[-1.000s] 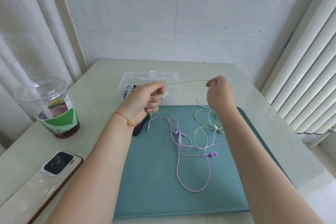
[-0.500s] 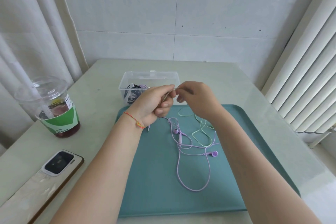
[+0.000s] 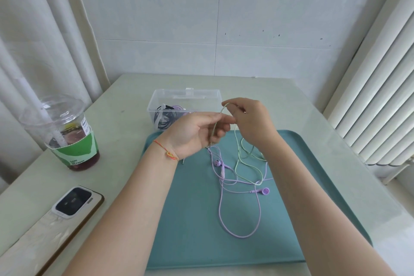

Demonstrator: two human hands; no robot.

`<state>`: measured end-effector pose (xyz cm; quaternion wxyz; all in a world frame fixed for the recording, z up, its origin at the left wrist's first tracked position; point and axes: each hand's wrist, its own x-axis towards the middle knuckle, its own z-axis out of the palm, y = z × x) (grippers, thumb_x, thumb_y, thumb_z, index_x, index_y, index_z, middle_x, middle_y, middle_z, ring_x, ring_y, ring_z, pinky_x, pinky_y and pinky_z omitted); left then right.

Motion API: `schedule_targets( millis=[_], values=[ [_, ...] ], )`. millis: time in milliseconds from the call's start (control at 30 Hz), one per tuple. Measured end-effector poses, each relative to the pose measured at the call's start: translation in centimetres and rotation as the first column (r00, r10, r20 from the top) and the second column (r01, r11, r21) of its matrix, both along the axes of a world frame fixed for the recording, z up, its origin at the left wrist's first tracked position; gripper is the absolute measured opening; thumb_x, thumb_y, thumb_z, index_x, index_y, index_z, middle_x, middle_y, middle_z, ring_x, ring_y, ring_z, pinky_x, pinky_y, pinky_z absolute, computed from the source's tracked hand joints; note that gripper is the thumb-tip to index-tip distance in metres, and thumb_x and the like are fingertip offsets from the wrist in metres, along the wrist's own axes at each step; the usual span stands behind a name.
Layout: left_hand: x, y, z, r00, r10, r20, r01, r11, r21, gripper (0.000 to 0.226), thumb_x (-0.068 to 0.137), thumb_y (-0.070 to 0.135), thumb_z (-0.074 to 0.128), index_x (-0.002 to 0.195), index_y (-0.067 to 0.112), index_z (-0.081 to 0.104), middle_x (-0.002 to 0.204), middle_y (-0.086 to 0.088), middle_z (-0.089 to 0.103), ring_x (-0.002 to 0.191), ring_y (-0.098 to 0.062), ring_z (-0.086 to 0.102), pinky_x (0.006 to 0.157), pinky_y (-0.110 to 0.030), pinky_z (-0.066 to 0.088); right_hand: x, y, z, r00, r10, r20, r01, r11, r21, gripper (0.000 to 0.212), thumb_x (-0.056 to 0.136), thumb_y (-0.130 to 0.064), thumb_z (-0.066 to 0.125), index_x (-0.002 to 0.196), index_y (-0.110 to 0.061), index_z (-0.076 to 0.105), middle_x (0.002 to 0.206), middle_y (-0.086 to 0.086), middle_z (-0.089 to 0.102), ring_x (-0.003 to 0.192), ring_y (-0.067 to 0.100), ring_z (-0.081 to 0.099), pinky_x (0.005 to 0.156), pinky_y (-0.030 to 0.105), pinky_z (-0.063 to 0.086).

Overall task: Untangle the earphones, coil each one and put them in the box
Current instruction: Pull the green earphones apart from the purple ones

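Above the teal tray (image 3: 192, 231), my left hand (image 3: 192, 132) holds the plug end of the green earphone cable (image 3: 240, 161), fingers stretched with the cable lying over them. My right hand (image 3: 253, 119) pinches the same cable and bends it in a loop over my left fingers. The remaining green cable hangs down to the tray and crosses the purple earphones (image 3: 237, 190), which lie loose there. The clear plastic box (image 3: 179, 105) stands behind the tray with dark and purple coiled cables inside.
A lidded plastic cup (image 3: 65, 132) with a dark drink and straw stands at the left. A phone (image 3: 74, 201) lies camera side up near the front left edge. Curtains hang left, and a radiator stands at the right.
My hands stretched the green cable apart, then came together. Now my right hand has lifted the cable in a loop over my left fingers. The tray has shifted slightly.
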<state>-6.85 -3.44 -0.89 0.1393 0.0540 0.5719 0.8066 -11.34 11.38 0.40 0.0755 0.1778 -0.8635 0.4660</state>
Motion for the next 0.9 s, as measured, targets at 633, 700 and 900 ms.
schedule_targets(
  millis=[633,700,900],
  values=[
    [-1.3,0.0,-0.5,0.867,0.473,-0.155,-0.425,0.866,0.264,0.028,0.102,0.001,0.036,0.120,0.002,0.058,0.107,-0.009,0.070,0.102,-0.023,0.068,0.095,-0.031,0.052,2.8,-1.5,0.8,0.926,0.306,0.220,-0.371,0.842,0.392,0.028,0.094,-0.022,0.053,0.099,-0.002,0.071,0.065,0.004,0.048,0.052,0.013,0.036,0.047,0.021,0.028],
    [-1.1,0.2,-0.6,0.867,0.466,-0.179,-0.442,0.883,0.159,0.025,0.101,0.002,0.042,0.114,0.005,0.063,0.102,-0.009,0.072,0.095,-0.023,0.069,0.088,-0.031,0.055,2.8,-1.3,1.0,0.943,0.277,0.186,-0.327,0.878,0.349,0.022,0.092,-0.018,0.053,0.092,-0.010,0.074,0.055,-0.007,0.046,0.043,0.007,0.037,0.042,0.016,0.029],
    [-1.3,0.6,-1.4,0.907,0.341,-0.248,-0.397,0.888,-0.231,0.021,0.096,0.003,0.054,0.108,0.004,0.070,0.094,-0.017,0.069,0.082,-0.022,0.059,0.077,-0.031,0.056,1.8,-0.2,1.3,0.988,0.139,0.067,-0.153,0.940,0.306,0.018,0.089,-0.027,0.060,0.088,-0.011,0.069,0.061,-0.008,0.047,0.052,0.007,0.039,0.046,0.019,0.028]
  ],
)
